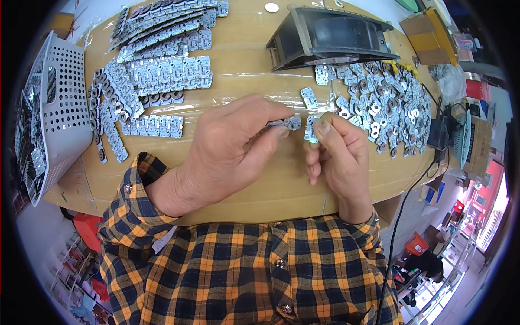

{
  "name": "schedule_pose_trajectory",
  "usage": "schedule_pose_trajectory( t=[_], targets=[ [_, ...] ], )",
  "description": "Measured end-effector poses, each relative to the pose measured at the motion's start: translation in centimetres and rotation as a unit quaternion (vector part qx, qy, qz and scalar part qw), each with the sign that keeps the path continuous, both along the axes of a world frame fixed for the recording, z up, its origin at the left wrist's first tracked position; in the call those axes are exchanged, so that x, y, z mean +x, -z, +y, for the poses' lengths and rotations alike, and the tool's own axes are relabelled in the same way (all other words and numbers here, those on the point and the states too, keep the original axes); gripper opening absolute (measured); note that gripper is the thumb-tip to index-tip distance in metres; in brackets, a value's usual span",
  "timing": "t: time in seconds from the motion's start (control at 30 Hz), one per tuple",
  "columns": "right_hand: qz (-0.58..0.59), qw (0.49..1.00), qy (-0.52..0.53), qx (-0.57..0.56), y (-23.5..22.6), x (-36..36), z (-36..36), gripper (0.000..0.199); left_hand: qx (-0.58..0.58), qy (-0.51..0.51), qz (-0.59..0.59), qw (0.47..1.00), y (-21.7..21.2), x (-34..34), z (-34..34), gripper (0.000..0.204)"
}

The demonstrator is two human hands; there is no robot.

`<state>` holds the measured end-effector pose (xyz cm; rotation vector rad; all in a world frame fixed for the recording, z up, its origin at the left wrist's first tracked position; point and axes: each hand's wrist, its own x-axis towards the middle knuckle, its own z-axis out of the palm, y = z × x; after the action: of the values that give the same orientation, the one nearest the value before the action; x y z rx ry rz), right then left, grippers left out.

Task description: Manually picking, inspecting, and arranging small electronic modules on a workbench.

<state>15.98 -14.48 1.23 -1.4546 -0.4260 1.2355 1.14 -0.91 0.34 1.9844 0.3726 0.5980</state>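
Note:
Both my hands are raised over the middle of the table, a short gap apart. My left hand (pixel 230 146) pinches a small silvery metal part (pixel 292 123) between thumb and fingers, and its free end points to the right. My fingers hide the rest of it, so I cannot tell if it is one piece or several stacked. Between the thumb and bent fingers of my right hand (pixel 344 154) is a flat silvery plate (pixel 311 130), held upright. Just beyond lies a loose plate (pixel 309 97) of the same kind.
A heap of loose silvery parts (pixel 401 114) spreads over the right side. Joined strips of them (pixel 170 75) lie in rows and stacks at the left. A black fan (pixel 341 35) stands at the back, a grey perforated basket (pixel 67 116) at far left. A black cable (pixel 401 216) hangs at right.

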Motion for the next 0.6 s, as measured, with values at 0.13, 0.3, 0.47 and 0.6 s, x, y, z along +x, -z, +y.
schedule_pose_trajectory(
  t=[0.13, 0.3, 0.47, 0.6],
  targets=[
    [-0.006, 1.0, -0.002, 0.025, 0.2, -0.4, 0.2, 0.027, 0.009, -0.01, -0.015, 1.0, 0.1, 0.0, 0.1, 0.022],
    [-0.044, 0.998, 0.027, 0.029, 0.3, -1.1, 0.1, 0.026, 0.09, 0.018, -0.056, 0.994, 0.4, 0.1, 0.2, 0.024],
    [-0.147, 0.988, 0.038, 0.014, 0.2, -1.4, -0.2, 0.028, 0.029, 0.032, -0.048, 0.998, 0.6, 0.2, 0.2, 0.025],
    [-0.345, 0.938, 0.014, -0.012, 0.4, 0.2, -1.4, 0.025, -0.046, 0.016, -0.019, 0.999, 0.8, 0.1, 0.1, 0.02]
  ],
)
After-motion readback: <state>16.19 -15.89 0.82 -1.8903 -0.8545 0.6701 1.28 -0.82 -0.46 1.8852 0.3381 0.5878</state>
